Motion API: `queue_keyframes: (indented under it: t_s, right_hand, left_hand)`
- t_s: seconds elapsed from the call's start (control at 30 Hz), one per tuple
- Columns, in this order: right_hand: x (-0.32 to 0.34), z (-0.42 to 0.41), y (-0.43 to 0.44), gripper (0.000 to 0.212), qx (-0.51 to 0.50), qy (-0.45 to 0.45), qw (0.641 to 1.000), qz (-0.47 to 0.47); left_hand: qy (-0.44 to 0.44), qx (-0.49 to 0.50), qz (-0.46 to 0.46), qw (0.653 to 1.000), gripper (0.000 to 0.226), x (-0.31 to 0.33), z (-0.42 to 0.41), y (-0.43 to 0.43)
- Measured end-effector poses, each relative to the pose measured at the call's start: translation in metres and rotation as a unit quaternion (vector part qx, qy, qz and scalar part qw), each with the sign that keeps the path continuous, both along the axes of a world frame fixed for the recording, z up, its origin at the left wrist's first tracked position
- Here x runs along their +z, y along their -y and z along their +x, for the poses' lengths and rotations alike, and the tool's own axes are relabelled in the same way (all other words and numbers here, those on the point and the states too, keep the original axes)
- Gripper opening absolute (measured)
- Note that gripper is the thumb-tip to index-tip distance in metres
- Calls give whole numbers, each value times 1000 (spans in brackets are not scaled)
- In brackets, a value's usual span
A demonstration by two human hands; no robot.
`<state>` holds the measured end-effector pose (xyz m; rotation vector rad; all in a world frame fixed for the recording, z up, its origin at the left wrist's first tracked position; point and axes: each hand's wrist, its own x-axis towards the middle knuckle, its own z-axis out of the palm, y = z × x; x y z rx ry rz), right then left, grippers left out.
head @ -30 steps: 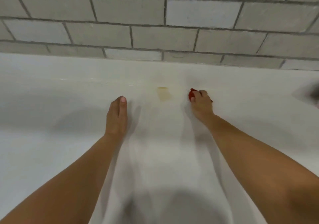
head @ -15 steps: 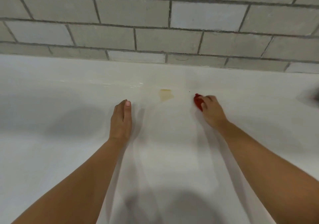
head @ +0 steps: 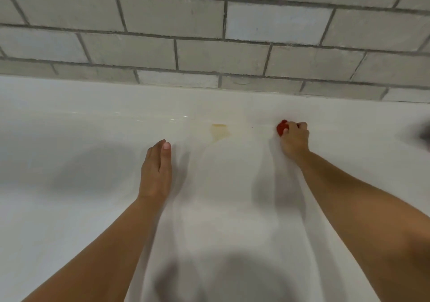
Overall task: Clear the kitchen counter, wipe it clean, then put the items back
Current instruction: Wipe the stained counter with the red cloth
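Against a wall of matte grey, brick-shaped tiles (head: 209,52), a person stretches both bare forearms over a smooth, glossy white worktop (head: 69,208). Their right hand (head: 295,139) is down near the back edge, its fingers (head: 300,125) curled tight round a small, crumpled red wad (head: 282,127); whether it is cloth or sponge cannot be told. An irregular yellowish stain (head: 220,133) lies to the wad's left, apart from it. Their left hand (head: 156,173) reaches low over the surface, fingers (head: 155,149) straight, pressed together and holding nothing.
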<state>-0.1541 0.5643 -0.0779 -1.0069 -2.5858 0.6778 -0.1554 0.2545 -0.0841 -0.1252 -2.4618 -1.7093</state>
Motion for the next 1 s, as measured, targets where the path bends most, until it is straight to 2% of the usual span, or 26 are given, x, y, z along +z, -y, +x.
queue_keyframes:
  t_s: [0.1,0.3,0.57,0.73,0.83,0.9,0.97,1.0]
  right_hand:
    - [2,-21,22,42,-13,43,998,42]
    - [-9,-48,62,35,146,1,987,72]
    - [-11,-76,98,32,283,-39,958,15]
    - [-4,-64,123,34,397,-46,913,-87]
    - [0,-37,108,32,452,-36,886,-95]
    - [2,-32,82,30,423,-60,904,-26]
    - [3,-34,58,30,324,-72,942,49]
    - [3,-35,52,30,258,-76,961,55]
  left_hand:
    - [-3,1,-11,1000,48,-1,-1,-1]
    - [-3,1,-21,1000,48,-2,-2,-1]
    - [-12,5,-33,999,46,-2,-2,-2]
    - [-11,11,-41,999,47,0,-1,-2]
    - [-9,9,-40,999,46,1,-1,-1]
    - [-10,9,-29,999,46,1,-1,-1]
    - [-8,8,-19,1000,46,1,-1,0]
    - [-6,7,-16,1000,46,1,-2,0]
